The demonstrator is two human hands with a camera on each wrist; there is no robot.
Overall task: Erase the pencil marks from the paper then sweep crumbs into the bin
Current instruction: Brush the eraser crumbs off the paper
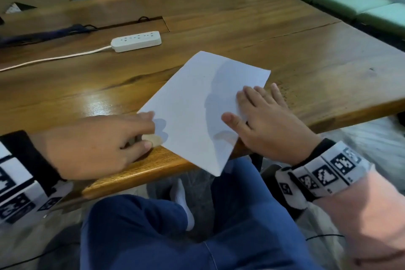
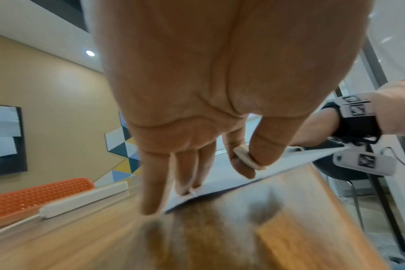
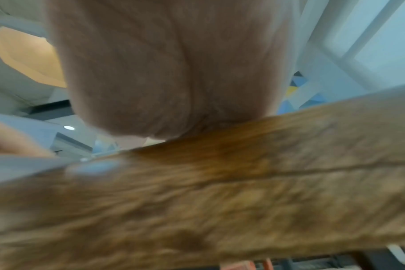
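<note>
Paper (image 1: 203,103) lies skewed on the wooden table (image 1: 285,35), its near corner hanging off the front edge over the person's lap. Right hand (image 1: 263,123) is flat on the sheet's right side, fingers straight & spread, palm pressing down. Left hand (image 1: 98,147) sits at the left edge; fingertips touch the paper's corner while thumb & forefinger pinch a small white eraser (image 2: 249,158), clearest in the left wrist view.

Sheet looks thin, light, floppy; I'd guess it slides easily on the glossy wood & creases if rubbed w/o support. Best held by a flat palm near the spot being rubbed, not by the overhanging corner.

Hard to tell: no pencil marks show on the sheet from the head view, maybe too faint. Dark specks on the table beyond the right fingers could be crumbs, can't be sure. No bin in any view. Right wrist view is blurred, mostly palm & wood.
</note>
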